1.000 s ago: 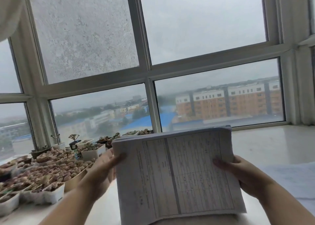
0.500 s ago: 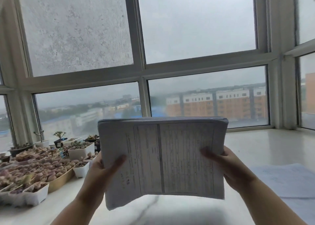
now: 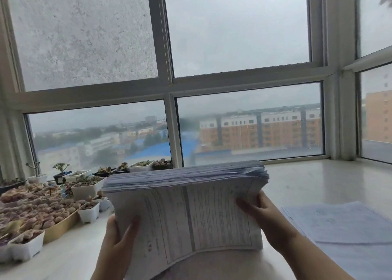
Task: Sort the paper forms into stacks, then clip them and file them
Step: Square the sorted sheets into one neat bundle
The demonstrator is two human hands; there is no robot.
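Thick bundle of forms [image 3: 186, 212] held upright at lower centre of the frame, above the pale sill [image 3: 314, 182]. Left hand [image 3: 118, 243] gripping the lower left edge, thumb laid across the front sheet, fingers behind and out of sight. Right hand [image 3: 265, 218] gripping the right edge, thumb on the printed face, remaining fingers hidden behind the paper.

Compared with half a second ago: bundle tipped back, so the top edges of the sheets now face the camera as a broad grey-blue band, where earlier only the front form was presented nearly flat. Left hand moved lower on the bundle. Upper right corner visibly ragged, sheets stepped and not flush. Bottom edge bowed upward at the middle; cannot tell whether it touches the sill.

Judgement: squaring-up in progress, most likely tapping or shuffling to align edges before clipping. Sorting apparently partly done, given a second flat pile of papers [image 3: 343, 224] lying at lower right of the frame, just beside the right forearm. No clip and no folder visible anywhere in view, so clipping and filing both outstanding.

Risk noted: loose sheets at the ragged corner liable to slip out if the grip eases.

Trays of small potted succulents [image 3: 48, 207] crowding the lower left, close to the left hand; window [image 3: 169, 89] behind
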